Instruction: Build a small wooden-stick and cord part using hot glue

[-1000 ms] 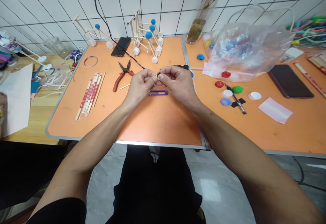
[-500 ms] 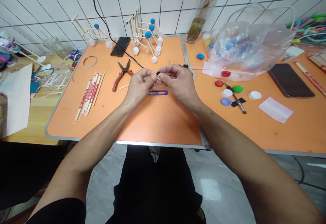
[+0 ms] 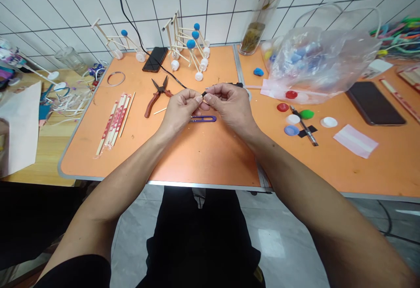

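Observation:
Both hands are raised close together over the orange table [image 3: 203,157]. Between their fingertips is a small black piece [image 3: 204,93], too small to identify. My left hand [image 3: 180,112] pinches it from one side, and my right hand [image 3: 229,106] pinches it from the other. A thin black cable [image 3: 164,70] runs down towards my left hand, and its end is hidden. Just below my hands lie purple thread snips [image 3: 203,119]. Red-handled pliers [image 3: 157,98] and a thin wooden stick [image 3: 160,111] lie to the left.
Wrapped chopsticks [image 3: 113,124] lie left. Stick models with blue balls [image 3: 187,47] stand at the wall. A plastic bag of caps [image 3: 318,60] sits right, near a phone [image 3: 376,103], loose bottle caps [image 3: 292,130] and a craft knife [image 3: 303,126]. The table's front edge [image 3: 147,182] lies below my forearms.
My hands stay almost in place, still pinching the small black piece. The whole view has shifted very slightly.

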The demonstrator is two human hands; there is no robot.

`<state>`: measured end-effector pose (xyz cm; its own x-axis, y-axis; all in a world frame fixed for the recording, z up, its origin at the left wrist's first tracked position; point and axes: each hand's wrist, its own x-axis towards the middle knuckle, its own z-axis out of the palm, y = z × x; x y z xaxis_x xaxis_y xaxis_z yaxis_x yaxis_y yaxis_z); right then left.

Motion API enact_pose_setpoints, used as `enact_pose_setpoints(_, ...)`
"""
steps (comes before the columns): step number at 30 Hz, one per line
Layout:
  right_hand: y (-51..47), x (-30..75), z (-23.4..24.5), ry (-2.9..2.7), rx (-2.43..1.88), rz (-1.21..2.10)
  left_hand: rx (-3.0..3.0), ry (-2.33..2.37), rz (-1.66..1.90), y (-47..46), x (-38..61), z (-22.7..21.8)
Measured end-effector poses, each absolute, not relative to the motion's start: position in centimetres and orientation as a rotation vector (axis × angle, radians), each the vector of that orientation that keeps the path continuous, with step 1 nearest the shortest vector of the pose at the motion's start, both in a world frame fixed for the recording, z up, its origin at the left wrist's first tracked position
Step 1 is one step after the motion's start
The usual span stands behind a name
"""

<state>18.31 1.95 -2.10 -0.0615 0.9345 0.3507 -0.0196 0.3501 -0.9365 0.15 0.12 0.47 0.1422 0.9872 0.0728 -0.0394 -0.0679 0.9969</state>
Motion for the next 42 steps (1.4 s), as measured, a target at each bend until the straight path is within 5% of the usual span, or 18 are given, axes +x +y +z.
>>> enact_pose_setpoints(42,1.4,17.1,-1.1,-1.395,-0.876,1.025,1.406,1.083,1.226,0.1,-0.2,0.8)
